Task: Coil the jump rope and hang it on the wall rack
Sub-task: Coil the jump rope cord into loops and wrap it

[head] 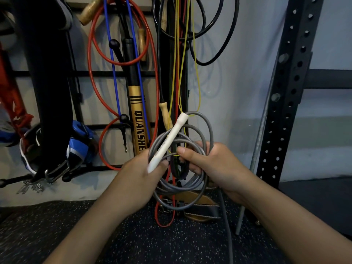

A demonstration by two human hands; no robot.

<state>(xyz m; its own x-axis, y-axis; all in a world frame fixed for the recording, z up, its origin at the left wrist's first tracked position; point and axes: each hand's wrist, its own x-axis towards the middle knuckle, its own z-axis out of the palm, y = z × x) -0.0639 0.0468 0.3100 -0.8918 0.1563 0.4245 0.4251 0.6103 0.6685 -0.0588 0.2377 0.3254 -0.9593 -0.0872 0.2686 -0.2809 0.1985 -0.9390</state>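
The grey jump rope [202, 184] is wound into several loops held in front of me, low before the wall. Its white handle [168, 142] slants up to the right across the coil. My left hand [141, 174] grips the handle's lower end together with the left side of the loops. My right hand [213, 161] pinches the right side of the coil, thumb on top. One grey strand [227, 233] trails from the coil down past the bottom edge. The black wall rack [106, 73] runs across the wall behind, crowded with other ropes.
Red [91, 54], blue, yellow and black ropes hang on the rack with a gold-and-black bat [138, 119]. A black belt and blue gear [78, 149] hang at left. A brown leather belt [200, 206] lies on the speckled floor. A perforated black steel upright [291, 82] stands at right.
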